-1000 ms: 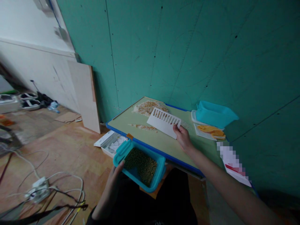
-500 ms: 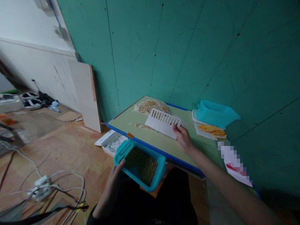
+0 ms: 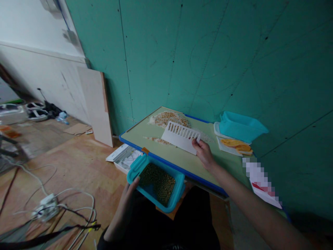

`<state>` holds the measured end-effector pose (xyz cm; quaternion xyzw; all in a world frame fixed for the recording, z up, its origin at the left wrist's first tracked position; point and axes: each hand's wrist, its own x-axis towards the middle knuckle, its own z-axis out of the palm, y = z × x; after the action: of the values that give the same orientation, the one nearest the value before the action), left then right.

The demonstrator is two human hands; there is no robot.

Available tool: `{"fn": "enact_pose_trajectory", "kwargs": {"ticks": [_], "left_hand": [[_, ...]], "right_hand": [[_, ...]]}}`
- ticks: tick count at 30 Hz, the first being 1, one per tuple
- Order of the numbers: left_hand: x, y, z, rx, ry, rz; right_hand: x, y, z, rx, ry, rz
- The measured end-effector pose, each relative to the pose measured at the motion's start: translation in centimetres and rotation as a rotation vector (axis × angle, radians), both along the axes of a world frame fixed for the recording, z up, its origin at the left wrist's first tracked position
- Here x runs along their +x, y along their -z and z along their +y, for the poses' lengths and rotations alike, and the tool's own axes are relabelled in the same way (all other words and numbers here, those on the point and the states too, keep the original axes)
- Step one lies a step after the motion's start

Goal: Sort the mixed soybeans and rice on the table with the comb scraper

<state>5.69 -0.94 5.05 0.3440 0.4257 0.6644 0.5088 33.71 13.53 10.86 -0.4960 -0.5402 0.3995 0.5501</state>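
Note:
My left hand (image 3: 131, 189) is closed on the left end of a turquoise plastic container (image 3: 170, 207), thumb over its rim. Dark green and yellowish beans (image 3: 157, 178) lie inside it, below the table's front edge. My right hand (image 3: 204, 152) grips the right end of a white slotted scraper (image 3: 178, 137), tilted above the tabletop. Behind the scraper spreads a pile of yellow beans mixed with pale grains (image 3: 169, 119). A thin strip of the same mix (image 3: 156, 139) lies nearer the front left.
On the table (image 3: 187, 163) at right are a turquoise bin (image 3: 241, 126), a yellow cloth (image 3: 235, 145) and a white-and-red packet (image 3: 264, 189). A green wall (image 3: 161, 52) rises behind. Cables and a power strip (image 3: 47, 207) lie on the floor at left, near a leaning board (image 3: 95, 104).
The whole view has shifted very slightly. Both hands, the container and the scraper keep nearly the same positions.

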Motion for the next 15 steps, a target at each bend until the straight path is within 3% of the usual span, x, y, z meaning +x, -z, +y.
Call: {"fn": "enact_pose_trajectory", "kwargs": {"ticks": [15], "left_hand": [[0.35, 0.00, -0.66, -0.048, 0.013, -0.052]], "right_hand": [[-0.23, -0.61, -0.63, -0.026, -0.086, 0.022]]}}
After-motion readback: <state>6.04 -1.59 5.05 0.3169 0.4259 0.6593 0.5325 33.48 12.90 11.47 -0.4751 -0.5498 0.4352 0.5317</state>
